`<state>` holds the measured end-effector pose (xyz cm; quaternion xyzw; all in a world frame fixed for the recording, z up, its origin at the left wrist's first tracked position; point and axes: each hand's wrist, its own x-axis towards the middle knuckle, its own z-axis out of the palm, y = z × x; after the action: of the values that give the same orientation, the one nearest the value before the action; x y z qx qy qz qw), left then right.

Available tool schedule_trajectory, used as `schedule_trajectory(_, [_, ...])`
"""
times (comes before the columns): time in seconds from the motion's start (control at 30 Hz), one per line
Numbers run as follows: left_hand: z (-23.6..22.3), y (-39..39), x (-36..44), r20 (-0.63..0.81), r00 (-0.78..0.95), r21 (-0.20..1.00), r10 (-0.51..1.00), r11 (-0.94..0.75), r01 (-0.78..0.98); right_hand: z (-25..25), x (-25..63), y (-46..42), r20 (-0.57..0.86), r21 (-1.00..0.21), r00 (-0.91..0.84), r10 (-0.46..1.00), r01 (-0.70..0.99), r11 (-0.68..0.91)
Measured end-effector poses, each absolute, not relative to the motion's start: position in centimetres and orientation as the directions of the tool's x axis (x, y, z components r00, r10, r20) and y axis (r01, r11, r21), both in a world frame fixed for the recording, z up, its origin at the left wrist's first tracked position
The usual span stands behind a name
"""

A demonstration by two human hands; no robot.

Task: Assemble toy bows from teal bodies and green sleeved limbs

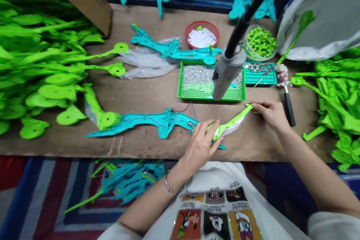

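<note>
So the blue body [140, 119] is lying on the counter [140, 95], and the left green limb [94, 101] already looks seated on one end. At the other, the left hand [200, 141] is clasped round the inner end of the right green limb [236, 122], right hand [263, 111] pinching its tip. Half done, I'd guess: that joint's hidden, and the body's still uncovered.
</note>
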<state>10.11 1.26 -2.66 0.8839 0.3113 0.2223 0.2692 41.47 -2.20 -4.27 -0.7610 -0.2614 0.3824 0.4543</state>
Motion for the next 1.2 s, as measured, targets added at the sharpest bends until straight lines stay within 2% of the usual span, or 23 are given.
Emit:
schedule_trajectory(0.33, [-3.6,1.5,11.2,0.185,0.682,0.597,0.707,-0.633,0.494,-3.9,41.7,-2.3,-0.358,-0.89,0.513,0.78,0.064,-0.451])
schedule_trajectory(0.5, [-3.6,1.5,11.2,0.193,0.742,0.554,0.642,-0.695,0.458,-3.7,41.7,-2.1,-0.365,-0.875,0.51,0.779,0.097,-0.474])
schedule_trajectory(0.63, [-3.4,1.5,11.1,0.157,0.791,0.473,0.591,-0.748,0.465,-3.5,42.0,-2.0,-0.363,-0.864,0.489,0.793,0.14,-0.483])
schedule_trajectory(0.8, [-2.6,1.6,11.2,0.115,0.839,0.305,0.532,-0.822,0.48,-3.3,42.4,-1.5,-0.399,-0.843,0.443,0.803,0.167,-0.511])
schedule_trajectory(0.97, [-2.3,2.0,11.2,0.084,0.877,0.23,0.473,-0.866,0.445,-3.3,42.6,-0.9,-0.453,-0.822,0.444,0.773,0.128,-0.554])
schedule_trajectory(1.2, [-3.4,2.2,11.2,0.091,0.885,0.243,0.456,-0.872,0.424,-3.1,42.1,-0.8,-0.537,-0.793,0.453,0.712,0.017,-0.609])
